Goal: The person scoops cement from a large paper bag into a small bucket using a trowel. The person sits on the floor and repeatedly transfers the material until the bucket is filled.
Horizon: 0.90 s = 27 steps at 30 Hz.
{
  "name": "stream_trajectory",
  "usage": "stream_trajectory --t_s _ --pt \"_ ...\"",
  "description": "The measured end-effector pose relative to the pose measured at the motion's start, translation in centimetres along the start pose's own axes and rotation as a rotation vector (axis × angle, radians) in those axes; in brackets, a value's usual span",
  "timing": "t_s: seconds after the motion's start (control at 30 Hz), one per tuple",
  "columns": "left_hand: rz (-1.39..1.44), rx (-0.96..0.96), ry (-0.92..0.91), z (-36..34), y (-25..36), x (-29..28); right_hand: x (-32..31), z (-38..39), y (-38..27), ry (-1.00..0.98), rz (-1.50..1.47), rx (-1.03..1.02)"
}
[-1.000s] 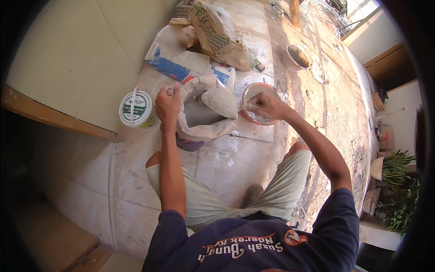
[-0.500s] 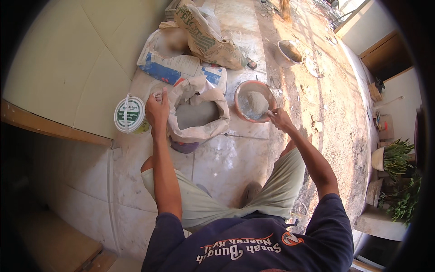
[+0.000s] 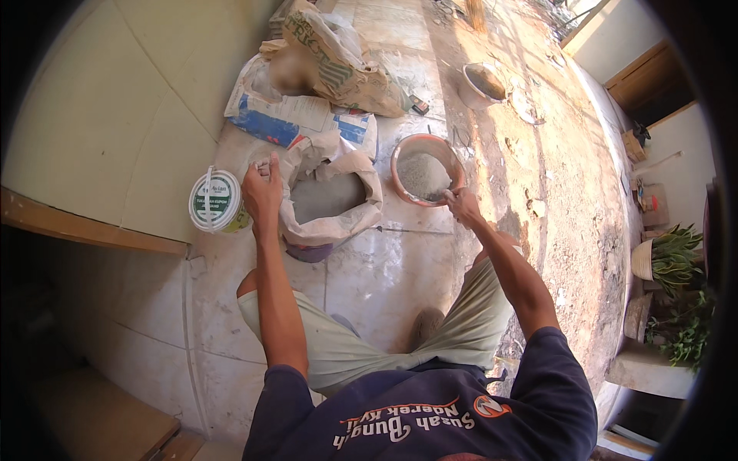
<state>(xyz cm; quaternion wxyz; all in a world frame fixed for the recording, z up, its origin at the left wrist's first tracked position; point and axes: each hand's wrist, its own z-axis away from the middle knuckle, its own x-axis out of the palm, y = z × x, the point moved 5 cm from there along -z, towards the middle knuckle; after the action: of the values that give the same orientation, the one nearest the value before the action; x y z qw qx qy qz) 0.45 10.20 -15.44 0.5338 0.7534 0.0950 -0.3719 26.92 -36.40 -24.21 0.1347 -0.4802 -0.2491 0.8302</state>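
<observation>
At the right, a round reddish-brown bucket (image 3: pixel 395 175) holds grey powder (image 3: pixel 424 175). My right hand (image 3: pixel 463 207) is closed on its near right rim. Just left of it stands an open paper sack (image 3: pixel 367 207) with rolled-down edges and grey powder (image 3: pixel 327 198) inside. My left hand (image 3: pixel 263 190) is raised at the sack's left side, fingers curled together; what they pinch, if anything, I cannot make out. Close to that hand is a white lidded tub (image 3: pixel 216 201) with a green-and-white label.
Beyond the sack lie a blue-and-white bag (image 3: pixel 277 119) and a crumpled brown sack (image 3: pixel 346 73). Another bucket (image 3: pixel 483 84) stands farther right on the dirt. A wall (image 3: pixel 100 115) borders the left; potted plants (image 3: pixel 673 261) line the far right.
The bucket's powder looks greyer and lies differently, and the bucket seems slightly tipped. My right hand has stayed on its rim, and my left hand remains beside the sack.
</observation>
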Motion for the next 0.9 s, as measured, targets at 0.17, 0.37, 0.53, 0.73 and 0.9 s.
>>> stream_trajectory --t_s 0.17,0.37,0.53,0.73,0.9 --pt "0.002 -0.039 -0.044 0.3 0.7 0.1 -0.1 -0.9 0.1 0.045 -0.064 0.023" --pt "0.032 -0.03 -0.035 0.4 0.6 0.1 -0.3 -2.4 -0.5 0.122 -0.08 -0.04" --pt "0.027 -0.049 -0.028 0.7 0.4 -0.2 -0.4 -1.4 -1.3 0.115 -0.027 -0.021" --pt "0.049 -0.031 -0.034 0.3 0.1 0.1 -0.8 -0.1 -0.1 0.044 0.037 -0.019" --pt "-0.017 -0.033 -0.007 0.3 -0.4 -1.1 1.3 -0.5 -0.5 -0.072 0.047 -0.018"
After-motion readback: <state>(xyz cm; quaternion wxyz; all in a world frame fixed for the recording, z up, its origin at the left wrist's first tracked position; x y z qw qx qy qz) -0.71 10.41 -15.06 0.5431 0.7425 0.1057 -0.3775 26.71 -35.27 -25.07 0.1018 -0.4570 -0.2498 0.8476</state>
